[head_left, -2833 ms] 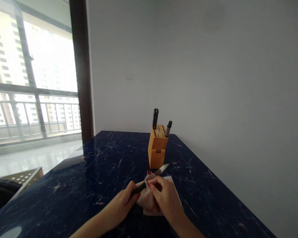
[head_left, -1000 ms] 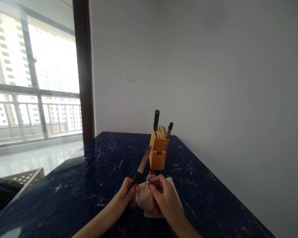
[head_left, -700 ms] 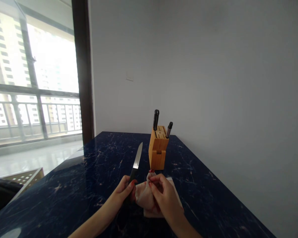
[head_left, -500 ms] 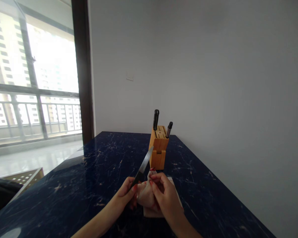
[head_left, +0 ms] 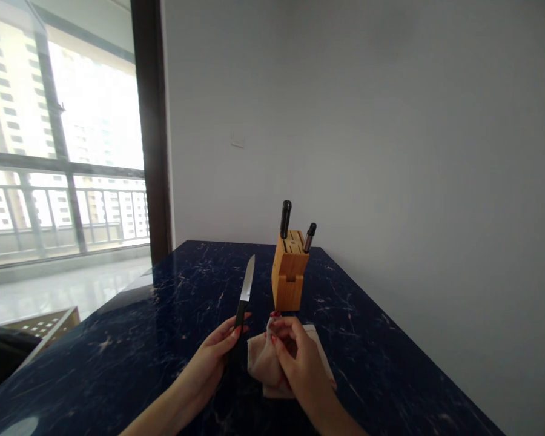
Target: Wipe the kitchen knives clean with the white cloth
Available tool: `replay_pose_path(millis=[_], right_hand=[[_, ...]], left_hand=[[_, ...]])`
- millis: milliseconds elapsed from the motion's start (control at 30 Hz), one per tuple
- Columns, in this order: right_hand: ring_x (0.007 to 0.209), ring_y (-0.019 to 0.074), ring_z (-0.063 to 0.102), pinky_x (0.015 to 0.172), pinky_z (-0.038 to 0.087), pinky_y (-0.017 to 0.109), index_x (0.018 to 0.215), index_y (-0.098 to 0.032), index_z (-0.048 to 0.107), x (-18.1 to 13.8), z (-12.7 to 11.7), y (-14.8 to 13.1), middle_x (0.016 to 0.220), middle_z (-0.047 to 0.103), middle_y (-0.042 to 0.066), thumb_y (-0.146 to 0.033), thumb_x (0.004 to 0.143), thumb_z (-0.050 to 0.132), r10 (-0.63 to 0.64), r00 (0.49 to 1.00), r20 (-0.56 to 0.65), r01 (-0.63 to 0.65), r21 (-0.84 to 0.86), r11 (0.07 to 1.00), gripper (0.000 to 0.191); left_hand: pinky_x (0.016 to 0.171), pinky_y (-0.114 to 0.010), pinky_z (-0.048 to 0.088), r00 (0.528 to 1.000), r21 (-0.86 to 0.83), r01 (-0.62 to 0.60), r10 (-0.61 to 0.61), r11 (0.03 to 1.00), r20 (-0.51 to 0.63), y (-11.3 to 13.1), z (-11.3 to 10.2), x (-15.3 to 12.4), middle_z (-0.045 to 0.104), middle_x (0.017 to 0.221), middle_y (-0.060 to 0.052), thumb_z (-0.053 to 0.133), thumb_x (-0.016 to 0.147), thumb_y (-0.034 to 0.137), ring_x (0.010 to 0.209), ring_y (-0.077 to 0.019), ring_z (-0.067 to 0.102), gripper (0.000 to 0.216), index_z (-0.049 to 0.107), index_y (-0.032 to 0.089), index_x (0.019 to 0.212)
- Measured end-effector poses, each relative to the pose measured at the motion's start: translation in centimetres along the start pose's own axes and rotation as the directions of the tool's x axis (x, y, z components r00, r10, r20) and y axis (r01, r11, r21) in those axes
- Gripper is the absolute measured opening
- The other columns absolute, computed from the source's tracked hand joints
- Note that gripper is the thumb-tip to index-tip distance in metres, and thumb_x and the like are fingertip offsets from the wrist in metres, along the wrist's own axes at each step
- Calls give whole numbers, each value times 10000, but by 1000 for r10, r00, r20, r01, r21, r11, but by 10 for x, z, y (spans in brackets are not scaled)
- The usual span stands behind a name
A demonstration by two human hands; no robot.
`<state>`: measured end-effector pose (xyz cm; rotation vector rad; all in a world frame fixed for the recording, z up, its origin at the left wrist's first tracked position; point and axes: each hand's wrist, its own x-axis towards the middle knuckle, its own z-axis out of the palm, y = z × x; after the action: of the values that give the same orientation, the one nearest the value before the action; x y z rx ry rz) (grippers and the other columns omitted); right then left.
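Note:
My left hand (head_left: pixel 218 342) is closed around the black handle of a kitchen knife (head_left: pixel 247 280), whose bright blade points up and away from me. Between the thumb and fingers of my right hand (head_left: pixel 295 351) a pale cloth (head_left: pixel 264 358) is pinched, its loose part hanging to the left. Under that hand lies more light fabric on the table, and I cannot tell whether it is the same cloth. Just beyond both hands stands a wooden knife block (head_left: pixel 290 272), upright, with a black-handled knife (head_left: pixel 286 219) and a second dark-and-metal handle (head_left: pixel 309 238) sticking out of its top.
A dark blue marbled table (head_left: pixel 181 315) stretches away from me. A pale wall (head_left: pixel 390 151) runs along its right side and far end. At the lower left is a beige perforated container or seat (head_left: pixel 45 327) with dark material on it. Large windows stand at the left.
The knife has moved left, away from the cloth and block, and its blade now stands steeper. My left hand shifted left with it. My right hand and the cloth moved only slightly left.

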<state>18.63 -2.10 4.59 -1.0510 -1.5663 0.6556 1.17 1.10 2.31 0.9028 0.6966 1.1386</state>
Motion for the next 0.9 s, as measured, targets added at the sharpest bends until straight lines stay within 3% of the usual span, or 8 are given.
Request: replay_pose_path(millis=[300, 433, 567, 767, 900], right_hand=[[850, 157, 567, 779, 423, 273, 950, -205, 527, -4, 4, 0, 883, 612, 32, -273, 814, 455, -66, 997, 47, 72, -124, 990, 168], [762, 156, 552, 692, 426, 264, 940, -214, 553, -8, 5, 3, 850, 595, 22, -368, 757, 550, -29, 996, 85, 49, -239, 970, 239], [719, 151, 531, 649, 405, 261, 895, -222, 577, -9, 7, 7, 839, 585, 15, -334, 709, 602, 15, 994, 105, 18, -301, 954, 219], [703, 148, 527, 629, 386, 248, 779, -216, 591, -6, 8, 8, 773, 599, 1, -238, 703, 579, 18, 995, 102, 10, -273, 962, 79], [665, 139, 537, 597, 387, 234, 784, -201, 602, -4, 4, 7, 744, 616, 2, -273, 731, 553, 48, 994, 97, -29, -196, 980, 102]], left_hand=[[806, -287, 419, 979, 80, -146, 133, 986, 155, -6, 8, -3, 670, 907, -43, 654, 719, 209, 868, -176, 603, 199, 579, 180, 901], [803, -283, 434, 977, 214, -203, 183, 956, 112, -12, 7, 0, 677, 913, -51, 686, 683, 237, 876, -190, 603, 238, 589, 164, 888], [762, -288, 457, 972, 320, -235, 229, 918, 57, -16, 4, 3, 679, 863, -34, 712, 640, 283, 842, -205, 614, 282, 575, 168, 858], [619, -268, 443, 960, 512, -252, 280, 821, 23, -17, 0, 6, 637, 712, -16, 708, 625, 336, 674, -176, 578, 277, 555, 154, 766], [538, -230, 391, 949, 555, -257, 315, 791, -10, -6, 3, 3, 571, 627, 15, 647, 664, 424, 586, -138, 507, 293, 564, 154, 741]])
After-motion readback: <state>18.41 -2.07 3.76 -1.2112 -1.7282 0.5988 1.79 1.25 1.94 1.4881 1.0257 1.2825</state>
